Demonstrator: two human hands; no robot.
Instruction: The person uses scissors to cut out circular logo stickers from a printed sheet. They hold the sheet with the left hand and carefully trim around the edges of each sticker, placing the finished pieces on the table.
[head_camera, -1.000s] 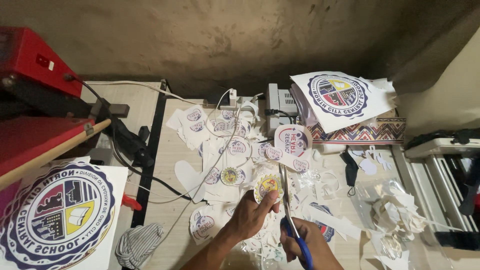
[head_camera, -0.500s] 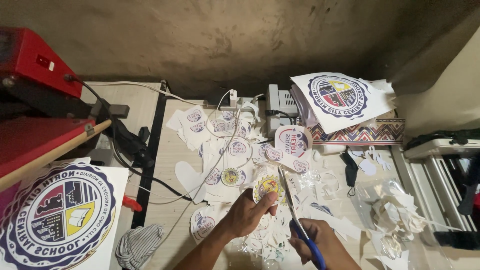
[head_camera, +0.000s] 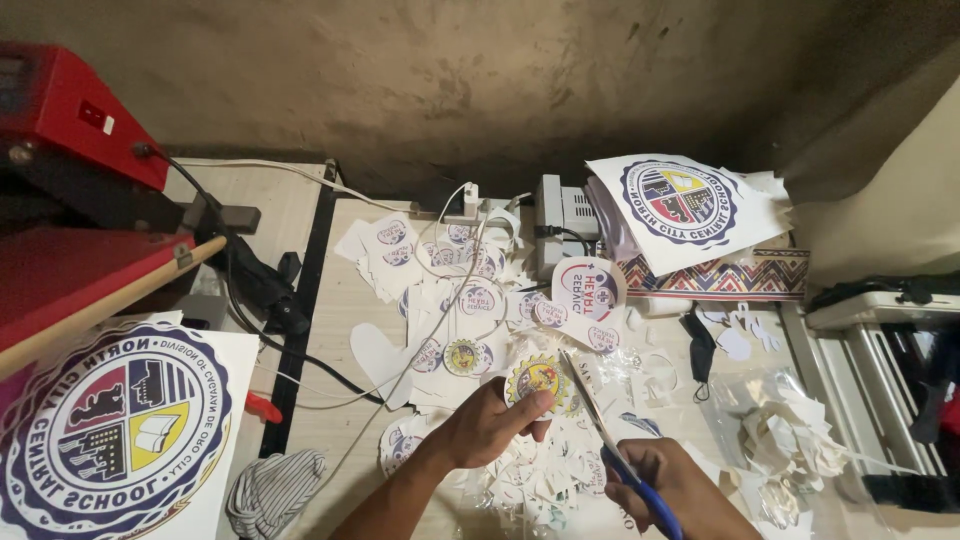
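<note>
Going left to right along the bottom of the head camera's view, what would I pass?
Large printed round emblem sheet → striped grey cloth → left hand holding a small yellow round cutout → right hand with blue-handled scissors → clear bag of paper scraps.

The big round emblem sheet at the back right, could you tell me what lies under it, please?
The emblem sheet tops a stack of white sheets, over a patterned box. The box's top is covered.
</note>
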